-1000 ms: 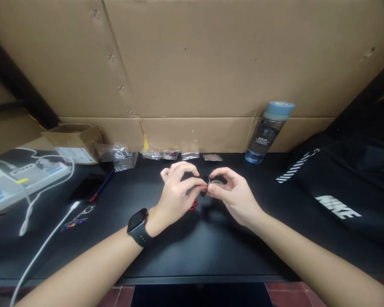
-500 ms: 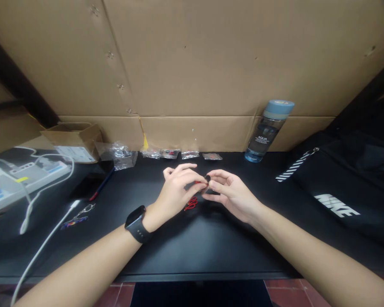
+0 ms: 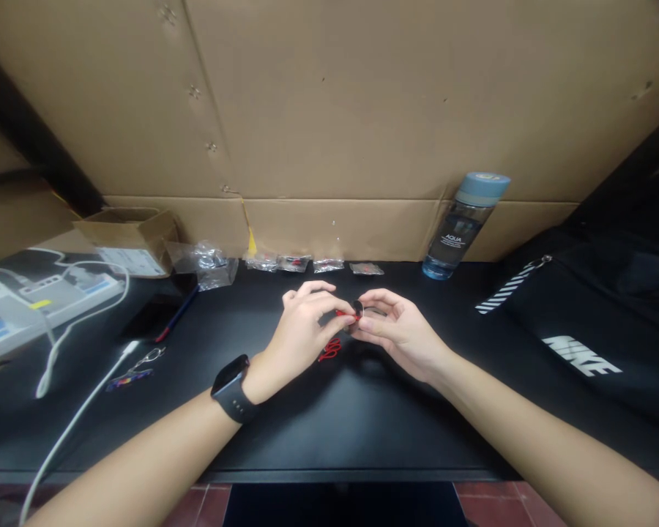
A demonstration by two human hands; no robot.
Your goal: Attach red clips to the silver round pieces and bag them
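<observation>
My left hand (image 3: 309,316), with a black watch (image 3: 233,388) on the wrist, pinches red cord between thumb and forefinger. Facing it, my right hand (image 3: 403,331) closes thumb and fingertips on a small dark round piece (image 3: 358,307). The fingertips of both hands nearly meet there, and the piece's lower part is mostly covered. A loose bundle of red cord (image 3: 330,350) hangs or lies just below my left fingers; whether it rests on the black table (image 3: 329,432) I cannot tell.
Several small clear packets (image 3: 328,264) line the back edge. A blue-capped bottle (image 3: 453,227) and a black bag (image 3: 571,315) stand to the right. Leftward are an open cardboard box (image 3: 132,234), a phone (image 3: 162,307), a keychain (image 3: 137,369), a power strip (image 3: 49,300) and a white cable (image 3: 82,417).
My right thumb and fingers have shifted slightly around the round piece, and more red shows between the hands. The left hand keeps its pinch. The whole view has moved a little.
</observation>
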